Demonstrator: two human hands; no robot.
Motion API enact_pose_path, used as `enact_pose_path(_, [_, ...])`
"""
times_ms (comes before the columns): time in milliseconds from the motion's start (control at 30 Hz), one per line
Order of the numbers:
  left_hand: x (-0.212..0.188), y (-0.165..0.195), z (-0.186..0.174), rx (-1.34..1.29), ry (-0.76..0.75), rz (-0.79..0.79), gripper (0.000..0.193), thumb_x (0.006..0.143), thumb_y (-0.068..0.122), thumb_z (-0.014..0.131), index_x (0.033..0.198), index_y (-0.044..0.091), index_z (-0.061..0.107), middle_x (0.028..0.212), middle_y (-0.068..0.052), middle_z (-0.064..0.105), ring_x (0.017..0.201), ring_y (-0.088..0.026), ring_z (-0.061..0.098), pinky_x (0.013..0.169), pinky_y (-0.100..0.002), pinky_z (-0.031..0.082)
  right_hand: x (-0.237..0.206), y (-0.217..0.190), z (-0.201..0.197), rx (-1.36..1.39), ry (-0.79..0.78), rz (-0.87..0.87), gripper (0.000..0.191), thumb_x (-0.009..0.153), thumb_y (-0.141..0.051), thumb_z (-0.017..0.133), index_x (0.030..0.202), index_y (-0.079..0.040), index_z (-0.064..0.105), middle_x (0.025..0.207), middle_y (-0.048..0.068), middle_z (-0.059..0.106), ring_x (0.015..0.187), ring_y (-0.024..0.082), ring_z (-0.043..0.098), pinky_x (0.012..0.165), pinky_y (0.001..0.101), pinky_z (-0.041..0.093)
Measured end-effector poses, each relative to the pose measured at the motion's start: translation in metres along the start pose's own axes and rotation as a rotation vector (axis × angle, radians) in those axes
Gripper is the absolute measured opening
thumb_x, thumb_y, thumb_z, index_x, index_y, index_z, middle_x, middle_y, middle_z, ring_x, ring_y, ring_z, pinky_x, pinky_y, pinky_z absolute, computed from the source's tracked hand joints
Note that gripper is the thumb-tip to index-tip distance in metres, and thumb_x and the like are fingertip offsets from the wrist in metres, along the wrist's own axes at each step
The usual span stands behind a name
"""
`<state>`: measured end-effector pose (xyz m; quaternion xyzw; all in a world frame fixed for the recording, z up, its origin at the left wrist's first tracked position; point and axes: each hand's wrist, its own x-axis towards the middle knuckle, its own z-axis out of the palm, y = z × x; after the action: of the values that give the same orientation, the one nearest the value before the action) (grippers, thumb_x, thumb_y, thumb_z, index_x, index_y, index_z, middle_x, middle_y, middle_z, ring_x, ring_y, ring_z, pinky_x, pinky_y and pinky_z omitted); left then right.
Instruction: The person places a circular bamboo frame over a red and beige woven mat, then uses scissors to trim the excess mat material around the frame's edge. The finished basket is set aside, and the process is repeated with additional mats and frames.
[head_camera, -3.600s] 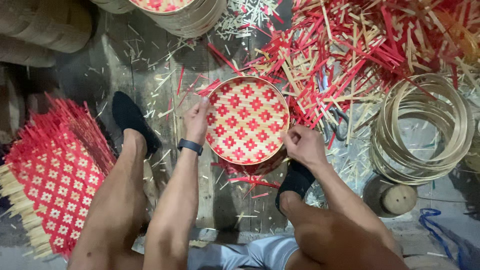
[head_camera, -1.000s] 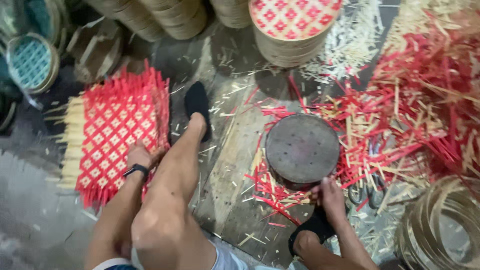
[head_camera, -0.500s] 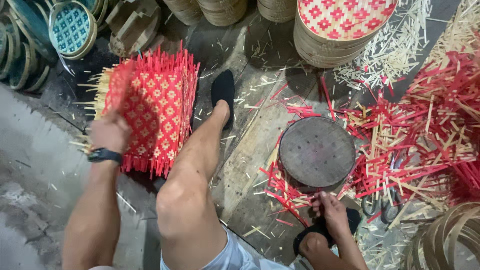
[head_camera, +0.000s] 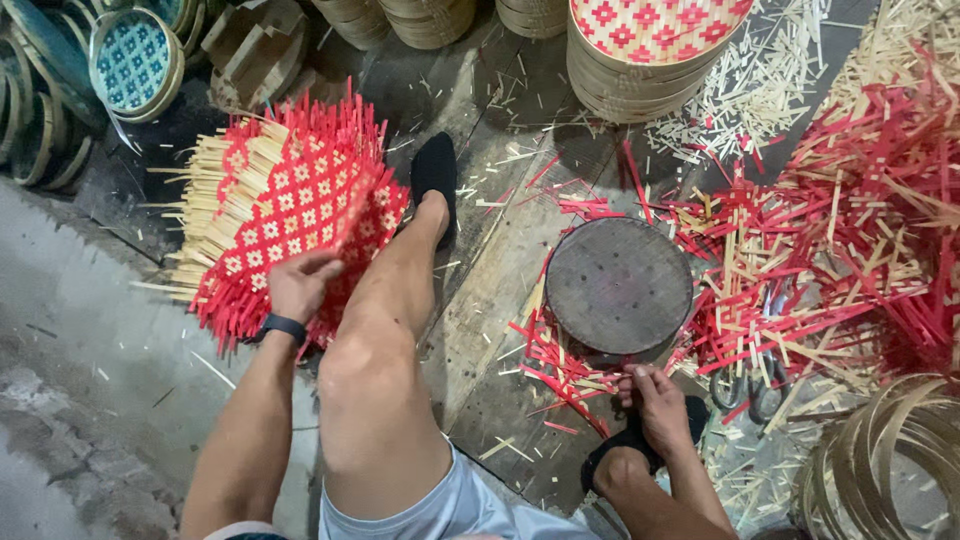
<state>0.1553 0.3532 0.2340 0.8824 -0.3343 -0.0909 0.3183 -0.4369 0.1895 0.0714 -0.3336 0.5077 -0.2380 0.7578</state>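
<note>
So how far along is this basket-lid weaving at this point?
Done: finished lids stacked at top. In hand: left hand lifts a red woven mat off its pile; right hand rests by the bare round form. Left: fitting, trimming and a hoop.

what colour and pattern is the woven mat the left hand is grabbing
The woven mat under the left hand is red with pale diamond-flower motifs, seen in the head view.

Support: dark plank floor (head_camera: 500, 300), concrete strip along its left edge. On it: round dark wooden block (head_camera: 618, 285) near centre; red and pale bamboo strip offcuts (head_camera: 830, 230) heaped toward right edge; coiled bamboo hoops (head_camera: 880, 460) at lower right corner; stacked woven trays (head_camera: 640, 50) at top edge; red-and-white woven mats (head_camera: 280, 210) left of centre
</note>
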Motion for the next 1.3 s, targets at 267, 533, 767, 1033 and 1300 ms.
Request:
enact_pose_path(267, [0.023, 0.178, -0.147, 0.604, 0.539, 0.613, 0.034, 0.092, -0.002, 0.06, 0.124, 0.004, 0.071, 0.1, -0.017, 0.069, 0.09, -0.036, 0.066, 0.085, -0.047, 0.052, -0.005, -0.009, 0.002, 0.044, 0.037, -0.062, 0.032, 0.106, -0.025, 0.055, 0.116, 0.003, 0.065, 0.086, 0.009, 0.067, 0.073, 0.015, 0.062, 0.066, 0.0281, 0.051])
enact_pose_path(533, [-0.07, 0.306, -0.048, 0.158, -0.164, 1.357, 0.053, 0.081, 0.016, 0.06, 0.13, -0.003, 0.064, 0.126, -0.022, 0.063, 0.115, -0.035, 0.062, 0.095, -0.046, 0.051, -0.019, -0.065, -0.006, 0.42, -0.151, -0.3, 0.057, 0.1, -0.053, 0.048, 0.123, -0.003, 0.061, 0.102, 0.008, 0.069, 0.094, 0.019, 0.067, 0.082, 0.0313, 0.055])
enact_pose_path(767, [-0.14, 0.238, 0.145, 0.286, -0.801, 1.545, 0.052, 0.086, 0.019, 0.06, 0.133, -0.002, 0.06, 0.142, -0.019, 0.061, 0.13, -0.032, 0.057, 0.105, -0.045, 0.047, 0.001, -0.085, -0.028, 0.335, -0.051, -0.145, 0.021, 0.102, -0.019, 0.074, 0.113, -0.005, 0.064, 0.099, 0.004, 0.07, 0.086, 0.016, 0.068, 0.076, 0.0341, 0.057])
enact_pose_path(1033, [-0.155, 0.196, 0.192, 0.006, -0.793, 0.987, 0.037, 0.082, 0.024, 0.076, 0.114, 0.008, 0.067, 0.124, -0.014, 0.068, 0.126, -0.034, 0.06, 0.113, -0.053, 0.041, 0.014, -0.054, 0.0, 0.176, 0.25, -0.085, 0.023, 0.087, -0.005, 0.079, 0.108, -0.002, 0.07, 0.088, 0.004, 0.07, 0.073, 0.014, 0.065, 0.068, 0.0329, 0.056])
enact_pose_path(1300, [-0.097, 0.191, 0.213, 0.214, -0.498, 0.45, 0.077, 0.073, 0.034, 0.088, 0.133, -0.004, 0.057, 0.146, -0.031, 0.051, 0.138, -0.044, 0.047, 0.114, -0.045, 0.039, -0.013, -0.066, 0.029, 0.226, 0.278, -0.114, 0.029, 0.085, -0.004, 0.078, 0.113, -0.001, 0.071, 0.108, 0.01, 0.077, 0.09, 0.018, 0.074, 0.081, 0.0372, 0.062])
